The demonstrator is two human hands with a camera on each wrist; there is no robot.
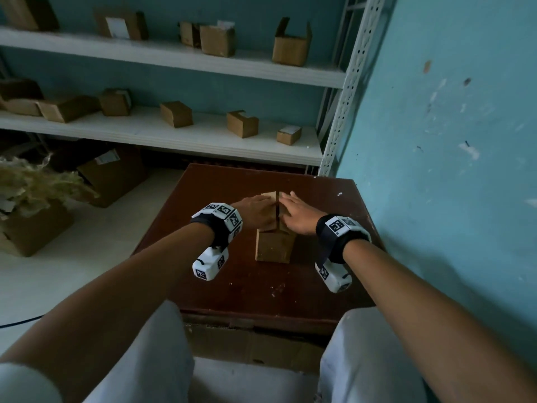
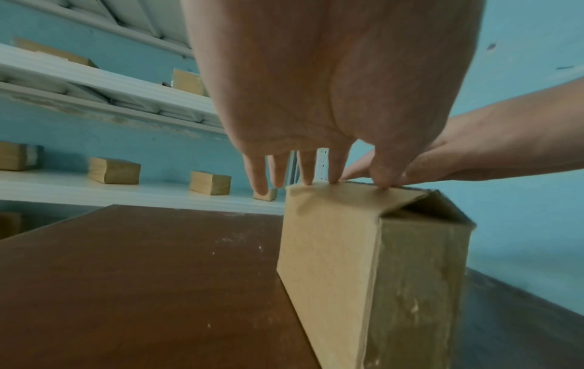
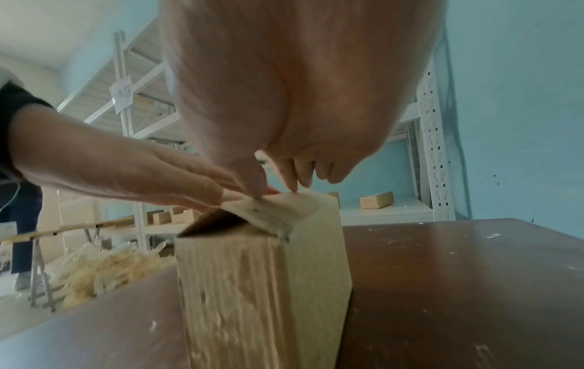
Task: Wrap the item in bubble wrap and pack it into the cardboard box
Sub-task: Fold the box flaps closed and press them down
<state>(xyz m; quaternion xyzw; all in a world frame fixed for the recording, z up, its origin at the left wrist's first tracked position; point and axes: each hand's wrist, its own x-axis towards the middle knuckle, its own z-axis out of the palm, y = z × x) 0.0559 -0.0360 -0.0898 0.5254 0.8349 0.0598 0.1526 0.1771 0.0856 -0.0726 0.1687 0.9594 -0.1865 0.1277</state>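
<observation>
The box (image 1: 274, 245) stands at the table's (image 1: 232, 280) centre; its contents are hidden. Left hand (image 1: 255, 212), at 9 o'clock, and right hand (image 1: 296, 215), at 3, press its two top flaps (image 2: 341, 197) down with straight fingers, gripping nothing. A dark gap shows under the flaps at the near end.

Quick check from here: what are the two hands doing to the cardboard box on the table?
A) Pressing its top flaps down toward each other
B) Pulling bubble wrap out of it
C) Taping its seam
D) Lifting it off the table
A: the left hand and right hand lie with straight fingers on the two top flaps of the cardboard box, which stands on the table; the flaps nearly meet.
</observation>
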